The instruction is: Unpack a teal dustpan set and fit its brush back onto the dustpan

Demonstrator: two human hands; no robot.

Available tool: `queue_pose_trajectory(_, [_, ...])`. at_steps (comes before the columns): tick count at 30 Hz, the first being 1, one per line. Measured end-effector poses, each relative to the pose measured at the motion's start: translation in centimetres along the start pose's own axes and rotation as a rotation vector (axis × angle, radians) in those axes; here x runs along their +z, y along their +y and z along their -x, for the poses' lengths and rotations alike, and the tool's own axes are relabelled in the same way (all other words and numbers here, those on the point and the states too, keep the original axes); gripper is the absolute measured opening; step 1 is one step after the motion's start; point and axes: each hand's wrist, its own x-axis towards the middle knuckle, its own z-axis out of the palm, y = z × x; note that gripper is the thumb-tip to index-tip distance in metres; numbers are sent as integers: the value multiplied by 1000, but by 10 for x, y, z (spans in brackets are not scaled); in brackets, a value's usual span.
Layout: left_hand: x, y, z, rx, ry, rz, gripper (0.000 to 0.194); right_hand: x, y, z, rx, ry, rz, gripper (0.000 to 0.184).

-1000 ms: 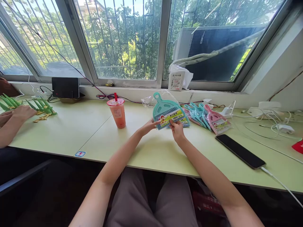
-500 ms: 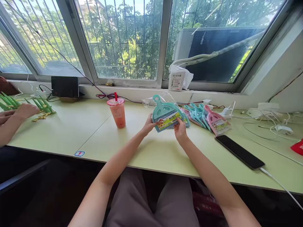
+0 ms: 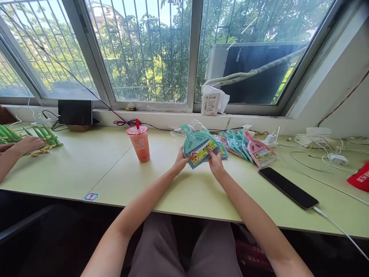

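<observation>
Both my hands hold a teal mini dustpan-and-brush set (image 3: 196, 143) with a yellow label, just above the pale green table (image 3: 184, 188). My left hand (image 3: 180, 163) pinches its lower left edge. My right hand (image 3: 215, 163) pinches the lower right edge at the label. The set is tilted, its handle pointing up and left. Right behind it lies a row of similar teal sets (image 3: 235, 141) and a pink set (image 3: 259, 152), fanned out on the table.
A pink drink cup (image 3: 139, 141) with a red straw stands left of my hands. A black phone (image 3: 287, 187) on a white cable lies to the right, chargers and wires beyond it. At far left another person's hand (image 3: 27, 145) rests by green plastic pieces (image 3: 43, 134).
The held set has tilted further to the left and come slightly lower and nearer. My view has shifted a little upward. The other person's hand stays by the green pieces.
</observation>
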Motion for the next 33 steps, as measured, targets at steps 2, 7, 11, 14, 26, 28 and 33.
queue_pose_trajectory(2, [3,-3,1,11,63,-12,73,0,4,-1,38,-44,18,42])
queue_pose_trajectory(7, [15,3,19,-301,-292,-53,71,-5,2,-4,-63,64,8,38])
queue_pose_trajectory(11, [23,18,32,-595,-712,-55,63,-9,-10,-5,-116,132,-15,38])
queue_pose_trajectory(14, [22,22,29,-549,-606,-80,63,-9,-14,-4,-98,130,-50,39])
queue_pose_trajectory(26, [29,-1,26,-386,-400,-57,61,5,-7,11,-107,154,-34,34])
queue_pose_trajectory(28, [34,-2,30,-446,-517,-99,60,1,-14,8,-105,160,-45,37])
queue_pose_trajectory(33, [31,2,20,-282,-304,-70,57,3,-21,7,-133,81,-47,39])
